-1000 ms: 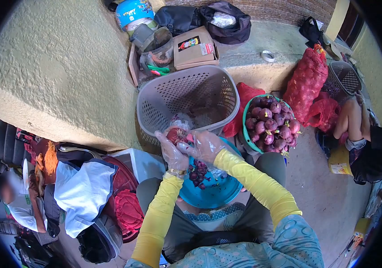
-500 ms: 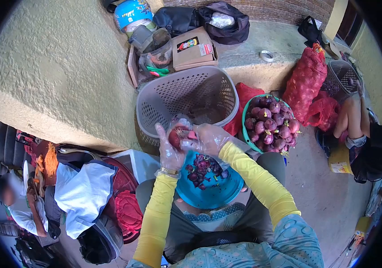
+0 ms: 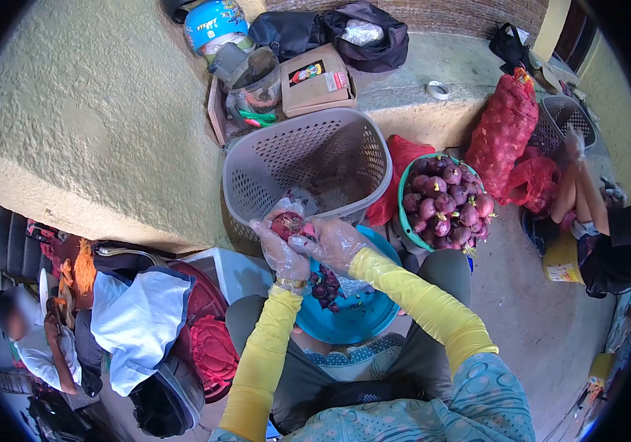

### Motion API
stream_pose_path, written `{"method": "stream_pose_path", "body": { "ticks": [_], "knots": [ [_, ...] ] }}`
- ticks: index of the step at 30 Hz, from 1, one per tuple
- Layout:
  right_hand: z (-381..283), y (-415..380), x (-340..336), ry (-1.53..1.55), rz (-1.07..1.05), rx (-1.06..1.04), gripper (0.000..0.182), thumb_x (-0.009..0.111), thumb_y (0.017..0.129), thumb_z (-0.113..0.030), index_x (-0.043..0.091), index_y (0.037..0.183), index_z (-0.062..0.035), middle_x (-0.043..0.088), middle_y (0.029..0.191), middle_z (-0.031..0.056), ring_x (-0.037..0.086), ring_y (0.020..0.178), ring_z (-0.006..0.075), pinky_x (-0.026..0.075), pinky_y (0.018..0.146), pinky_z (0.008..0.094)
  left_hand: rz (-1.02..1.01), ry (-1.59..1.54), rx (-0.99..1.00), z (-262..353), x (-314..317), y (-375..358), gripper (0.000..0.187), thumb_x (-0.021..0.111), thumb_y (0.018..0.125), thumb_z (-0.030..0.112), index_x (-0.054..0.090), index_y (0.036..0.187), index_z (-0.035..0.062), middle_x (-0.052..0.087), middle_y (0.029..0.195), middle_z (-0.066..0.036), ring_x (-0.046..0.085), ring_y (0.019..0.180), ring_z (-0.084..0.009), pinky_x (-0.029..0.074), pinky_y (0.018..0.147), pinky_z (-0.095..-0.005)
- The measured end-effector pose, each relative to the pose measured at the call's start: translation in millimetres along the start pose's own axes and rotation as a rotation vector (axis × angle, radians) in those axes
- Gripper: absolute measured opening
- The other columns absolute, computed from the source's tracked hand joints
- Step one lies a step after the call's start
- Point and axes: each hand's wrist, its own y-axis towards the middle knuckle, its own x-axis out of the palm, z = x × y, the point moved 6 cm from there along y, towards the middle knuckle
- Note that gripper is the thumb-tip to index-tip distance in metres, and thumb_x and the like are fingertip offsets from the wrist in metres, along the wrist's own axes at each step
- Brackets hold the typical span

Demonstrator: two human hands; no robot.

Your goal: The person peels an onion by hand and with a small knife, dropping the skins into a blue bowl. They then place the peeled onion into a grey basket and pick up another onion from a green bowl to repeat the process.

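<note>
Gloved hands meet at one onion

The left hand (image 3: 279,249) curls firmly around one onion (image 3: 284,222), held up in its palm and fingers. Against the onion's right side, the right hand (image 3: 337,244) has its fingers bent in, clamped on a pink piece (image 3: 309,230), mostly hidden.

Just beyond both hands stands one crate (image 3: 236,166), with dark bits on its bottom. Below them sits one blue basin (image 3: 360,324) with a heap of purple scraps (image 3: 325,287). Right of the right hand, one green tub (image 3: 404,199) is piled with over twenty onions, too overlapped for an exact count. Farther off leans one red sack (image 3: 503,114).
</note>
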Motion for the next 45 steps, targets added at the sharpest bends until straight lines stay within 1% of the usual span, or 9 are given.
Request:
{"method": "stream_pose_path", "body": {
  "ticks": [7,12,15,28,32,34,38,43,45],
  "knots": [
    [-3.4,0.2,-1.4,0.129,-0.02,-0.021,0.06,0.056,0.094,-0.058,0.064,0.105,0.0005,0.067,0.094,0.0275,0.063,0.091,0.0475,0.049,0.081,0.0488,0.037,0.126,0.027,5.5,-0.8,1.0,0.074,0.03,0.101,0.068,0.058,0.121,0.0029,0.065,0.111,-0.011,0.063,0.102,-0.0235,0.052,0.095,-0.037],
    [0.8,7.0,-20.3,-0.061,-0.078,-0.036,0.066,0.056,0.091,-0.063,0.064,0.118,-0.0033,0.068,0.09,0.0283,0.065,0.088,0.0481,0.052,0.079,0.0514,-0.257,-0.409,-0.444,2.6,21.0,3.8,0.07,0.034,0.1,0.067,0.063,0.113,0.0042,0.066,0.106,-0.011,0.063,0.102,-0.0241,0.053,0.095,-0.0394],
    [-12.7,3.8,-30.6,-0.259,-0.054,-0.087,0.071,0.058,0.088,-0.066,0.063,0.122,-0.0043,0.068,0.088,0.0288,0.066,0.087,0.0478,0.053,0.078,0.0522,-0.234,-0.239,-0.466,-15.6,0.5,8.8,0.069,0.034,0.101,0.067,0.065,0.11,0.0054,0.065,0.106,-0.009,0.063,0.098,-0.023,0.053,0.093,-0.0371],
    [-2.8,2.5,4.5,0.185,-0.033,0.012,0.062,0.052,0.096,-0.059,0.066,0.108,-0.0002,0.067,0.094,0.0291,0.063,0.09,0.048,0.05,0.082,0.0492,0.035,0.065,0.025,13.1,5.3,0.1,0.068,0.03,0.103,0.063,0.061,0.115,0.0038,0.065,0.108,-0.012,0.063,0.099,-0.0227,0.053,0.092,-0.0365],
    [-1.0,4.1,1.2,0.206,-0.019,0.003,0.059,0.053,0.095,-0.059,0.067,0.11,-0.0026,0.068,0.095,0.0278,0.063,0.091,0.0478,0.05,0.082,0.0501,-0.005,0.022,0.032,11.1,2.7,6.8,0.066,0.031,0.104,0.061,0.061,0.115,0.0032,0.065,0.107,-0.012,0.063,0.098,-0.0237,0.053,0.091,-0.037],
    [-3.4,5.8,-11.4,0.128,-0.011,-0.027,0.06,0.053,0.095,-0.06,0.067,0.11,-0.0033,0.068,0.095,0.028,0.064,0.091,0.0479,0.05,0.082,0.0509,-0.1,-0.165,-0.209,0.8,5.4,11.8,0.064,0.03,0.106,0.056,0.059,0.122,0.0018,0.065,0.109,-0.011,0.064,0.097,-0.0247,0.054,0.092,-0.0391],
    [-14.1,5.6,-25.0,-0.047,-0.019,-0.03,0.063,0.054,0.093,-0.063,0.067,0.111,-0.0033,0.068,0.094,0.0285,0.064,0.091,0.0484,0.051,0.081,0.0531,-0.271,-0.372,-0.309,-0.7,17.1,5.5,0.061,0.03,0.107,0.053,0.059,0.124,0.0022,0.065,0.111,-0.011,0.063,0.099,-0.0249,0.054,0.093,-0.0396],
    [4.8,6.1,-6.4,0.034,0.004,0.045,0.064,0.055,0.093,-0.063,0.068,0.106,-0.0017,0.068,0.091,0.0265,0.065,0.09,0.0458,0.05,0.08,0.0478,-0.05,0.144,0.063,9.2,10.8,2.6,0.062,0.03,0.106,0.055,0.06,0.119,0.0026,0.064,0.108,-0.011,0.062,0.098,-0.0213,0.051,0.092,-0.0362],
    [12.5,6.0,3.6,0.052,0.008,0.078,0.064,0.054,0.094,-0.063,0.068,0.106,-0.002,0.068,0.09,0.0259,0.065,0.089,0.0445,0.05,0.08,0.0469,-0.012,0.185,0.081,13.4,13.0,0.0,0.062,0.03,0.106,0.056,0.06,0.117,0.0027,0.064,0.107,-0.011,0.062,0.097,-0.0209,0.051,0.091,-0.0353]
  ]
}}
